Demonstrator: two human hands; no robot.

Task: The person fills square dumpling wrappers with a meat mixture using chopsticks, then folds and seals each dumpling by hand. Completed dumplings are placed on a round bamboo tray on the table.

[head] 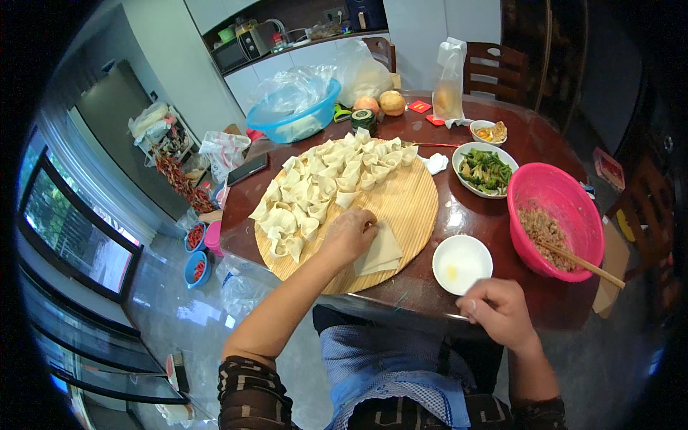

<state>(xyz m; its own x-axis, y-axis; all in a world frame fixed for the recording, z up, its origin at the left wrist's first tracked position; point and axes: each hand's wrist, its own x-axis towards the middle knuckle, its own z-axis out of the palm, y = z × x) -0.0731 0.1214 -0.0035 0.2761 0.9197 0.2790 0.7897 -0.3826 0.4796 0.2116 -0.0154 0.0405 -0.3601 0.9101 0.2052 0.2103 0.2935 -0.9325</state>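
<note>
My left hand [352,236], its fingers curled downward, is over the edge of a stack of square dough wrappers [382,252]. Its fingertips are hidden, so whether it grips a wrapper does not show. The wrappers lie on a round ribbed tray [414,215] the colour of straw. Many folded wontons [317,183] crowd the tray's far and left side. My right hand [497,312] is loosely closed at the table's near edge, with nothing visible in it. Just beyond it stands a white bowl [473,255] with a small yellowish patch inside.
At right, a pink basin [580,215] holds minced filling [543,231] and chopsticks [591,263] that jut over its rim. Beyond are a bowl of green vegetables [486,172], a jar [364,121], a blue basin [301,126] and a phone [247,169] at the left edge.
</note>
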